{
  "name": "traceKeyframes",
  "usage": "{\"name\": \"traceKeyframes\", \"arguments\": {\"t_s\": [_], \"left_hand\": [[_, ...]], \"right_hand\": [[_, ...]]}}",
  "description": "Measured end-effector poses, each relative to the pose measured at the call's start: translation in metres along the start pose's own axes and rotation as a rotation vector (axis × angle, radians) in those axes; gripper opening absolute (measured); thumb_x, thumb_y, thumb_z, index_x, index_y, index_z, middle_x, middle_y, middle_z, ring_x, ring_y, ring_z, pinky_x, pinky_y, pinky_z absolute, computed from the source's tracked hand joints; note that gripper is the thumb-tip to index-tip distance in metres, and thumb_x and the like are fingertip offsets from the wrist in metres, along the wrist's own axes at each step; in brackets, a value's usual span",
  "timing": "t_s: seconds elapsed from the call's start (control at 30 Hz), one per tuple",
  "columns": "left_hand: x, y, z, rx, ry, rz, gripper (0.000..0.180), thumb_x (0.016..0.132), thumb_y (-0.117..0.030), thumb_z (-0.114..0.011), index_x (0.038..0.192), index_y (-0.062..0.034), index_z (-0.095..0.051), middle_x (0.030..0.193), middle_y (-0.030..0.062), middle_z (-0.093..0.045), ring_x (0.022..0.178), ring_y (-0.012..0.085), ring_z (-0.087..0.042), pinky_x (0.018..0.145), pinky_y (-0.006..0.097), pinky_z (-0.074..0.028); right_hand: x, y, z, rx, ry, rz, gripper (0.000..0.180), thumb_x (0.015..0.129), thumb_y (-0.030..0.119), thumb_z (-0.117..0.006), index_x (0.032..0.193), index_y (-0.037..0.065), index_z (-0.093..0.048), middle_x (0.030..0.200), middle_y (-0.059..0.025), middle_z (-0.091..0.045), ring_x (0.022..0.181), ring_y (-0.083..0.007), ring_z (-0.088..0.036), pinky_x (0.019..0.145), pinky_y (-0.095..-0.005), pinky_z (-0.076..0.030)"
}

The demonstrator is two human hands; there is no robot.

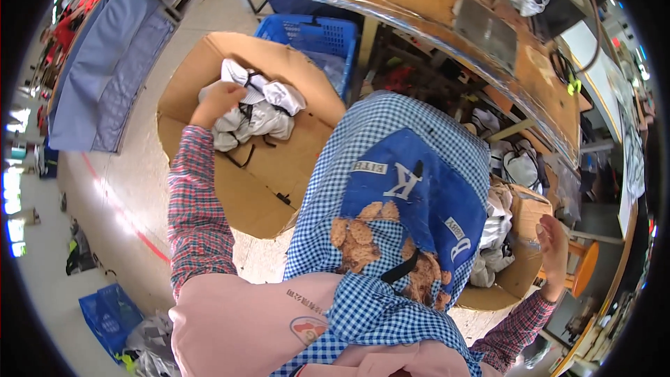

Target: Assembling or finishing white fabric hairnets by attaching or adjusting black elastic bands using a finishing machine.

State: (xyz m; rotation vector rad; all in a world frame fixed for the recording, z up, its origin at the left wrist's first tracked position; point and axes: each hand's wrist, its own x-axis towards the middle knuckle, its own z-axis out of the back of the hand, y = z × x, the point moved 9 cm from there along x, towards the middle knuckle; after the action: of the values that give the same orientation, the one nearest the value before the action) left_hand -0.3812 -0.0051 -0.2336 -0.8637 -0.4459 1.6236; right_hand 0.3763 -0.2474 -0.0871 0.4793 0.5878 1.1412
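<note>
While its fingers (236,92) are curled, the left hand (217,105) touches cloth (264,121).

The left arm (199,202) stretches forward, the left hand (222,103) back uppermost, its fingers bent toward the right; the right arm (513,331) angles out sideways, the right hand (553,246) well apart, fingers pointing forward, loosely curled

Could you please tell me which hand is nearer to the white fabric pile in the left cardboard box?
Left. The left hand is at the upper-left edge of the white fabric pile; the right hand is well away, beyond the checked apron.
</note>
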Motion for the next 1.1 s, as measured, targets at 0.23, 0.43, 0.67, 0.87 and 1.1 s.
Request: {"name": "traceKeyframes", "arguments": {"t_s": [0.23,0.43,0.67,0.87,1.1], "left_hand": [[0.022,0.182,-0.081,0.48,-0.153,0.278,0.042,0.075,-0.039,-0.068,0.096,-0.0034,-0.067,0.104,0.0216,-0.065,0.093,0.0343,-0.064,0.079,0.041,-0.051],[0.025,0.149,-0.129,0.52,-0.349,0.146,0.024,0.08,-0.03,-0.062,0.093,-0.0109,-0.067,0.102,0.0147,-0.066,0.094,0.0351,-0.063,0.082,0.045,-0.051],[0.0,0.034,-0.053,0.0,-0.413,-0.113,0.019,0.082,-0.022,-0.063,0.084,-0.0033,-0.063,0.075,0.013,-0.066,0.069,0.025,-0.065,0.063,0.035,-0.051],[-0.056,-0.129,-0.057,-1.084,0.051,-0.162,0.014,0.094,-0.014,-0.056,0.101,-0.0021,-0.06,0.081,0.0006,-0.065,0.066,0.0073,-0.062,0.058,0.021,-0.05],[-0.103,-0.237,-0.104,-1.209,0.339,-0.227,0.012,0.095,-0.014,-0.056,0.102,-0.0037,-0.059,0.093,0.0028,-0.066,0.082,0.0087,-0.064,0.073,0.023,-0.052]], "right_hand": [[0.028,0.108,-0.088,-0.316,0.157,0.264,0.033,0.087,0.012,-0.063,0.115,-0.003,-0.057,0.102,-0.0142,-0.065,0.095,-0.0217,-0.062,0.084,-0.0295,-0.046],[0.03,0.146,-0.106,-0.406,0.231,0.236,0.027,0.085,0.01,-0.063,0.109,-0.003,-0.061,0.101,-0.016,-0.067,0.093,-0.0281,-0.064,0.081,-0.0352,-0.049],[0.032,0.202,-0.137,-0.289,0.181,0.578,0.026,0.085,0.01,-0.063,0.108,-0.002,-0.061,0.097,-0.017,-0.066,0.082,-0.0289,-0.064,0.073,-0.034,-0.049],[0.012,0.279,-0.174,-0.031,0.191,0.794,0.026,0.086,0.015,-0.065,0.107,0.0,-0.062,0.105,-0.0166,-0.065,0.095,-0.0325,-0.064,0.082,-0.0354,-0.05],[-0.016,0.326,-0.179,0.094,0.008,1.03,0.029,0.081,0.015,-0.07,0.105,0.001,-0.062,0.101,-0.0131,-0.064,0.091,-0.0313,-0.062,0.079,-0.0364,-0.051]]}}
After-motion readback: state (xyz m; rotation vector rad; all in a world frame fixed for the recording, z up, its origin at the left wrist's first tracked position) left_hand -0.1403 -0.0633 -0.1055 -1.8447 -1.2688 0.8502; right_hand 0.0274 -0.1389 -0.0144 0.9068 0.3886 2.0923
